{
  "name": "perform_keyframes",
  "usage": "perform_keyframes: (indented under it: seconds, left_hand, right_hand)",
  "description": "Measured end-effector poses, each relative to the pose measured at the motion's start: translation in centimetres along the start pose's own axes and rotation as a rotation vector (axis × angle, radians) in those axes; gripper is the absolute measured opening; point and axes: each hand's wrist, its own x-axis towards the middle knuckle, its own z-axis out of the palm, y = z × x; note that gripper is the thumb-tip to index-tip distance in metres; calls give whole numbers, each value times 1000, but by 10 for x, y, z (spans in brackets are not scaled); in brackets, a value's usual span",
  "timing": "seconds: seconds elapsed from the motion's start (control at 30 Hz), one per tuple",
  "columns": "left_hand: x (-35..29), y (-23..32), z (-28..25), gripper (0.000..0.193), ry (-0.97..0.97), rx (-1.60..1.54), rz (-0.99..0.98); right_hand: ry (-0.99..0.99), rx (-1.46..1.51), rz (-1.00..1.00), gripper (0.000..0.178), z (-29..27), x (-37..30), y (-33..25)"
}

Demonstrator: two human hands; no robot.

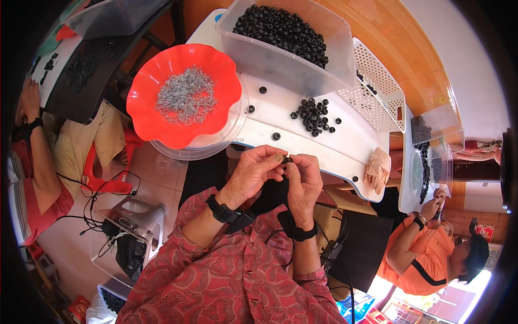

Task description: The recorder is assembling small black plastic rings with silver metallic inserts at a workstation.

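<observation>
Centrally, both hands meet just off the near edge of a white table (259,124). The left hand (249,174) has its thumb and forefinger narrowed in a pinch, and the right hand (303,186) likewise, fingertips nearly touching around a small black part (286,160); this two-sided pinch probably steadies so little a thing. Its finer shape is hidden by the fingers.

Right of centre, a crumpled beige cloth (377,167) lies at the table's edge. Beyond the hands sits a loose cluster of black barrel-shaped pieces (312,116), perhaps tipped out so single ones can be picked up easily. Upper left, a red scalloped bowl (141,89) holds tiny transparent-grey pieces (186,96); its wide, shallow form seems to keep them spread yet contained. At the top, a translucent plastic bin (270,62) stores many more black pieces, with a white perforated basket (377,70) beside it.

Farther off, lower right, a co-worker in orange (415,256) sits at another table.
</observation>
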Motion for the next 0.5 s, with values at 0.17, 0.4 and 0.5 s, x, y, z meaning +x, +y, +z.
perform_keyframes:
  seconds: [0.17,0.4,0.5]
  left_hand:
    - [0,0,0,20,4,12,6]
    - [-2,-1,-1,22,25,60,13]
    - [-4,-1,-1,25,27,85,31]
  right_hand:
    - [20,-158,-124,10,2,0,-6]
    - [-34,-278,-220,11,-1,0,-10]
    - [-44,-314,-266,13,-2,0,-11]
